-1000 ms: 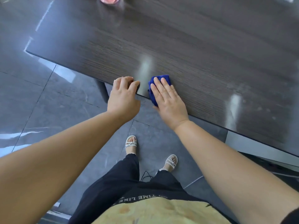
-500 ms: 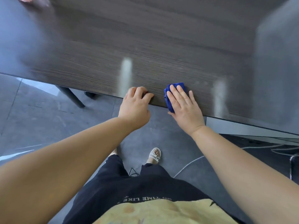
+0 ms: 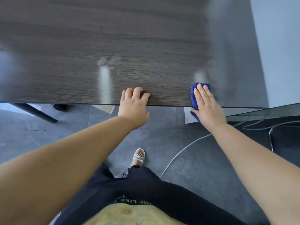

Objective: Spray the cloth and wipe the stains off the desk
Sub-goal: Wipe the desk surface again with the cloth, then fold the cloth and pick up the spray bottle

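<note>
A dark wood-grain desk [image 3: 97,46] fills the upper view. My right hand [image 3: 207,105] lies flat on a folded blue cloth [image 3: 194,96], pressing it on the desk's near edge close to the right end; part of the cloth hangs over the edge. My left hand [image 3: 134,103] rests with curled fingers on the same near edge, well left of the cloth, holding nothing. Faint pale smudges [image 3: 105,62] show on the desk beyond my left hand. No spray bottle is in view.
A grey wall [image 3: 276,46] stands just past the desk's right end. A black desk leg [image 3: 37,112] slants under the left side. White and dark cables [image 3: 186,148] trail over the grey tiled floor at right, near a glass panel [image 3: 259,112].
My right hand has slid the cloth rightward along the near edge toward the desk's right end. My left hand followed along the edge. The view shifted right; the pink object left the frame.
</note>
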Demonstrator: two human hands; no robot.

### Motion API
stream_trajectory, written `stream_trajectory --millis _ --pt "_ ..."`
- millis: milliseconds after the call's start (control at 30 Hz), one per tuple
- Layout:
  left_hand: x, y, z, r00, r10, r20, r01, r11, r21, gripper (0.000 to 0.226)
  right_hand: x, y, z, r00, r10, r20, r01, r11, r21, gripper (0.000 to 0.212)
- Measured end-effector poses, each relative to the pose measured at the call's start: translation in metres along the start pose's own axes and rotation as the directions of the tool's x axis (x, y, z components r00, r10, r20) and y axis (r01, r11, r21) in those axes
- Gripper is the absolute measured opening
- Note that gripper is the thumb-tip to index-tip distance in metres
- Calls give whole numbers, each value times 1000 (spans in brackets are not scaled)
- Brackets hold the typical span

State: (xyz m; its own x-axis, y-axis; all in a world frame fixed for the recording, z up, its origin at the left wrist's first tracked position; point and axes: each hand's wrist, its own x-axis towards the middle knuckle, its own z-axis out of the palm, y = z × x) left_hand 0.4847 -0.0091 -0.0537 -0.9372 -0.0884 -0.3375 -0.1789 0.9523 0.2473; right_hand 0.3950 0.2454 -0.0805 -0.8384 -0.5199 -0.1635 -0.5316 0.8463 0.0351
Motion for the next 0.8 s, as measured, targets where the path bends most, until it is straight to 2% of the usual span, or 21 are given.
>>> stream_trajectory --millis 133,300,400,467,500,533,600,633,733,800 --pt "3 9 2 999 -28 -21 29 1000 1 60 -15 23 -7 982 171 77 -170 985 -15 67" --pt "-1 7 -4 1000 -17 19 18 999 -33 60 -20 -5 -27 931 345 122 -363 912 188 55" --pt "-2 3 -9 996 -13 92 23 994 -110 53 -18 -32 -46 939 287 186 -341 841 421 49" --pt "-2 -2 -18 993 -31 118 63 958 -279 42 -9 -56 -61 968 192 162 -251 790 560 47" --pt "-3 -7 -27 989 -52 136 104 906 -410 37 -1 -71 -70 982 140 125 -188 773 606 46" --pt "-4 -9 -36 982 -76 173 162 813 -559 35 8 -85 -78 991 95 90 -131 756 641 45" --pt "-10 -20 -63 951 -106 291 304 512 -803 39 30 -118 -94 999 27 39 -47 720 693 44" --pt "-11 -26 -75 943 -108 316 332 401 -854 41 40 -133 -101 999 6 36 -30 704 710 44" --pt "-15 -61 -106 951 -146 272 302 257 -918 35 70 -185 -117 997 -64 30 19 658 753 45" --pt "-16 -91 -123 954 -199 223 271 262 -926 31 89 -224 -131 995 -99 23 43 617 786 50"
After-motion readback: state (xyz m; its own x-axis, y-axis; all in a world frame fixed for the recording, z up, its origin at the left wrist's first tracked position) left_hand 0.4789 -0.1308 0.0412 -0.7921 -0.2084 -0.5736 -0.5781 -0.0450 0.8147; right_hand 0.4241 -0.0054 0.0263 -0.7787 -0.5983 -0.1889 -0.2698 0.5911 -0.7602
